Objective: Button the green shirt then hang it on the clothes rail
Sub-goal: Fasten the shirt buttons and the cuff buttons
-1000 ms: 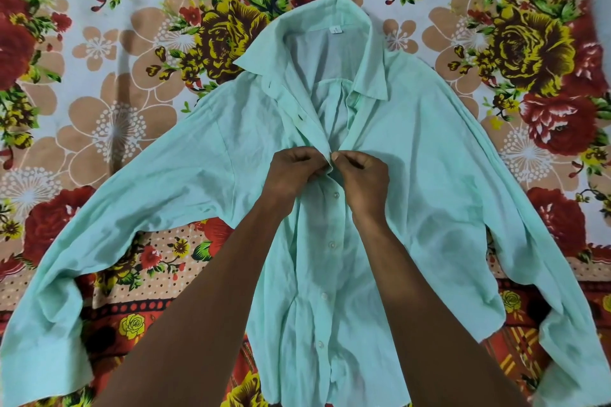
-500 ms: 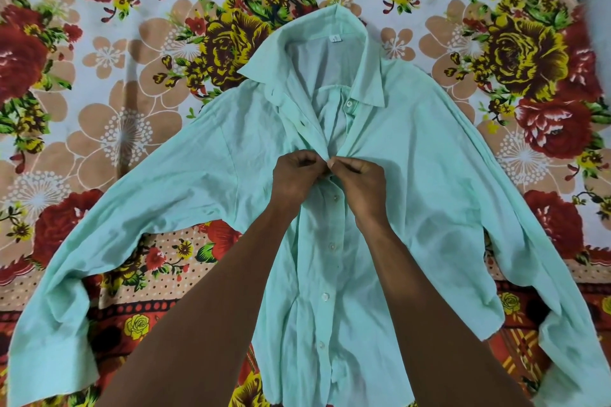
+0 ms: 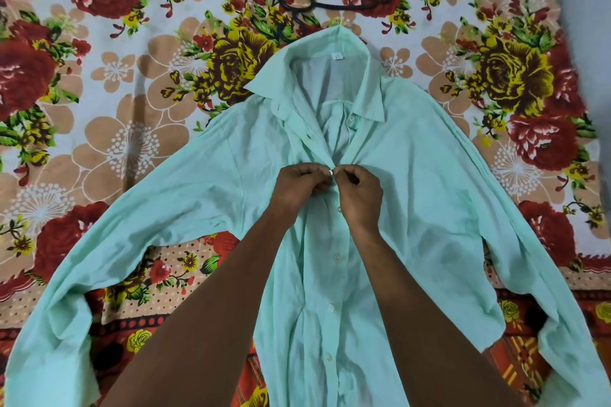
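The pale green shirt [image 3: 429, 195] lies face up on the bed with its sleeves spread out and its collar pointing away from me. Several buttons below my hands are fastened down the front placket; the collar and upper chest lie apart. My left hand [image 3: 301, 187] pinches the left placket edge at chest height. My right hand [image 3: 360, 195] pinches the right edge, and a small white button [image 3: 331, 171] shows between the fingertips of both hands. A black plastic hanger [image 3: 297, 0] lies beyond the collar. No clothes rail is in view.
A floral bedsheet [image 3: 125, 129] in red, yellow and beige covers the whole surface under the shirt. A grey strip [image 3: 591, 10] runs along the far right edge of the view. Both forearms reach over the shirt's lower front.
The view has tilted, so the shirt and my hands sit lower in the frame and the whole hanger shows. My hands stay together at the same button, which now shows between the fingertips.
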